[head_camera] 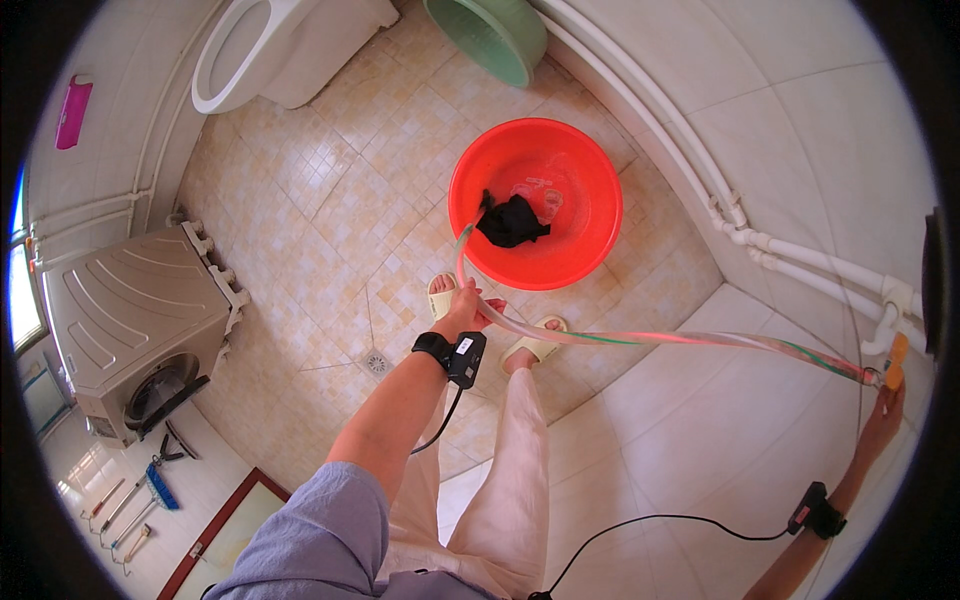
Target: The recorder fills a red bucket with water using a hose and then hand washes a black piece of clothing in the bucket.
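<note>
My left hand [472,304] grips a clear plastic hose [645,337] with green and reddish stripes. The hose's free end reaches over the near left rim of a red plastic basin [592,247], beside a bunched black cloth [514,223] lying in it. A little whitish foam or liquid shows on the basin's bottom. Far to the right, my right hand [887,409] has its fingers on the orange handle [897,360] of a wall tap, where the hose's other end is attached. The tap's body is mostly hidden.
A green tub [499,34] and a white toilet [300,52] stand beyond the basin. White pipes [667,112] run along the right wall. At left is a washing machine [142,300] with its door ajar. A floor drain [377,364] lies left of my sandalled feet; brushes [157,487] hang lower left.
</note>
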A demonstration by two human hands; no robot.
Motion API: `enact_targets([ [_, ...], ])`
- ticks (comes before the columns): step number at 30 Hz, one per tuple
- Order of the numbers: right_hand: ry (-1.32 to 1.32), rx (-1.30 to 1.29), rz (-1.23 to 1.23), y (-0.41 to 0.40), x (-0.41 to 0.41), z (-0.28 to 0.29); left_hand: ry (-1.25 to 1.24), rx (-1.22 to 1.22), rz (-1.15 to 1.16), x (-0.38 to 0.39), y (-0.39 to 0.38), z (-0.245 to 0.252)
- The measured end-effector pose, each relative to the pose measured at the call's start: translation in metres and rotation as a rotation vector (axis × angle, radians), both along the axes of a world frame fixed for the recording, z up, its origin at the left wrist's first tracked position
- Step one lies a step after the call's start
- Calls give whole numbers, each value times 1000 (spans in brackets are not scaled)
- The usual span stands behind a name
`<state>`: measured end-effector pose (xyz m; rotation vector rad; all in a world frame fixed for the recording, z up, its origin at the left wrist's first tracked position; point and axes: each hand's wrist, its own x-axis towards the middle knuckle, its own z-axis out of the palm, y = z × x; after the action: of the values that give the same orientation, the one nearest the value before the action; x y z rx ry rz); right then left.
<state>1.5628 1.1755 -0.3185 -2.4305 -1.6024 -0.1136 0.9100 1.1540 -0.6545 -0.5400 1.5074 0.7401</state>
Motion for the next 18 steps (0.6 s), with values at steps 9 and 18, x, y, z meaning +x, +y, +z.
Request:
enact_targets([
  [9,-43,-5,5,1,-5,0,12,-12,11,0,-1,-2],
  [18,-19,-11,-14,1,-3,-1,1,-20,18,1,2,3],
])
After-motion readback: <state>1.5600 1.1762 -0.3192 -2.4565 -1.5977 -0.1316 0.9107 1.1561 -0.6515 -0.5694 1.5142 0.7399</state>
